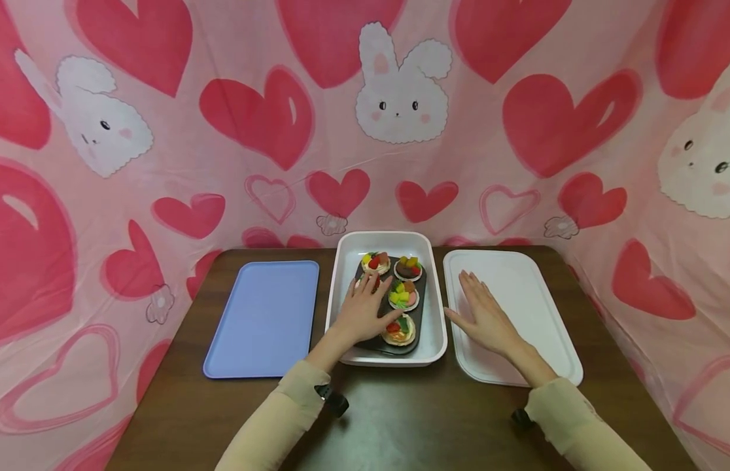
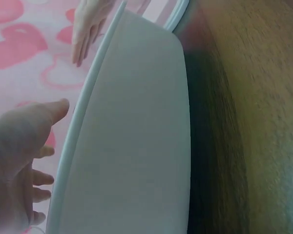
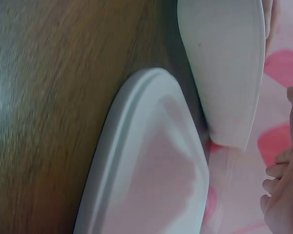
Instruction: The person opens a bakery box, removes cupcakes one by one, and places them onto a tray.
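Note:
Both hands are in the air with nothing in their grasp. My left hand [image 1: 362, 311] is over the left side of a deep white tub [image 1: 434, 327], fingers spread. Inside the tub lies a dark baking tray [image 1: 420, 301] with several small fruit tarts [image 1: 403, 296]; the left fingers cover part of a tart on its left side. In the left wrist view, the thumb and fingertips appear beyond the tub's rim [image 2: 83, 112]. My right hand [image 1: 488, 320] hovers over the left part of a white lid-like tray [image 1: 530, 288], fingers straight, thumb pointing toward the tub.
A flat blue tray [image 1: 265, 320] lies left of the tub on the dark wooden table [image 1: 388, 418]. Behind and around the table hangs a pink cloth [image 1: 400, 163] with hearts and rabbits. The tub's right wall is close to the white tray's edge.

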{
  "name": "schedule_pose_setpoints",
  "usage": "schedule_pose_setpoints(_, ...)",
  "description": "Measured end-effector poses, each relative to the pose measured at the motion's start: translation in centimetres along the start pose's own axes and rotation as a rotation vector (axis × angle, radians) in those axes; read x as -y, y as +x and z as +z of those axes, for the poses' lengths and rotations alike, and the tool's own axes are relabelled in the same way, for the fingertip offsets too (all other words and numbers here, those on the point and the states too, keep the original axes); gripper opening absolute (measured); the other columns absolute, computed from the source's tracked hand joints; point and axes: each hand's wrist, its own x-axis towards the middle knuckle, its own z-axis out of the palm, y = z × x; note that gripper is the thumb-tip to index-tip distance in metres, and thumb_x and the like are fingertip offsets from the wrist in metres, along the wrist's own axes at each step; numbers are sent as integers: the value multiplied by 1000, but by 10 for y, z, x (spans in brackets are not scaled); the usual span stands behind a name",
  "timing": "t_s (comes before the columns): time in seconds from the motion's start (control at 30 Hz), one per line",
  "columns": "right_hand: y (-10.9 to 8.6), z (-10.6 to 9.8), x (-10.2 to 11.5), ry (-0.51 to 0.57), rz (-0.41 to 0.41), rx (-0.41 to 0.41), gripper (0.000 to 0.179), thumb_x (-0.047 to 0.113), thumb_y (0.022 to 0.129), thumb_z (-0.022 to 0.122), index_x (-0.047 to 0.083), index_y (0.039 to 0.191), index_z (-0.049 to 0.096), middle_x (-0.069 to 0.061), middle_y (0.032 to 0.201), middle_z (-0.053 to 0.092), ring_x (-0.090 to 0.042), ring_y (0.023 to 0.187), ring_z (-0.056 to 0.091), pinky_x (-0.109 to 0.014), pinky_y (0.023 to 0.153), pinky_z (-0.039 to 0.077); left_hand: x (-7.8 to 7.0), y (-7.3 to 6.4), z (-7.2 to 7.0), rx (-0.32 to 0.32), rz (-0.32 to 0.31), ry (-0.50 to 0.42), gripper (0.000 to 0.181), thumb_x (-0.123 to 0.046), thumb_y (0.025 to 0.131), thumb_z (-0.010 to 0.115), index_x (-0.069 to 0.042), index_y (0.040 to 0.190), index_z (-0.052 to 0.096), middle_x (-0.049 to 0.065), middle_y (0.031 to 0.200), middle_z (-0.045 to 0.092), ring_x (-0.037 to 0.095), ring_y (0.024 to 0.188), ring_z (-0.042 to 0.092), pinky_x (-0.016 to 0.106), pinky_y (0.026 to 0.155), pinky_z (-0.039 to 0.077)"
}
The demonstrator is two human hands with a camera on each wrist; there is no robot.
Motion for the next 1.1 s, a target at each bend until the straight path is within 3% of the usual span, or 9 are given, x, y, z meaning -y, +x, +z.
schedule_pose_setpoints(0.43, -6, 13, 26, 14, -64, 65, 102, 44, 101, 76, -9, 170, 23, -29, 181, 22, -49, 169, 19, -70, 134, 21, 20, -10, 0, -89, -21, -63, 86, -62, 104, 65, -17, 172, 38, 23, 180, 31, 46, 169, 26, 69, 136, 20)
schedule_pose_setpoints(0.63, -10, 22, 34, 5, -95, 78, 105, 50, 101, 74, -9, 171, 21, -28, 182, 18, -49, 169, 18, -71, 133, 23, 23, -6, -3, -112, -34, -83, 86, -57, 103, 69, -13, 170, 40, 26, 177, 34, 48, 167, 29, 69, 135, 23)
schedule_pose_setpoints(0.87, -16, 28, 41, 35, -62, 155, 113, 56, 99, 74, -3, 174, 15, -22, 186, 8, -44, 173, 10, -68, 137, 16, 27, 3, -5, -118, -71, -96, 82, -54, 103, 71, -9, 167, 45, 26, 176, 37, 47, 166, 32, 67, 135, 26)
schedule_pose_setpoints(1.1, -19, 33, 46, 4, -60, 183, 116, 64, 98, 71, -5, 173, 15, -23, 185, 9, -44, 173, 8, -66, 138, 15, 30, 15, -5, -145, -104, -98, 85, -51, 100, 74, -5, 165, 46, 29, 170, 44, 48, 160, 42, 62, 132, 35)
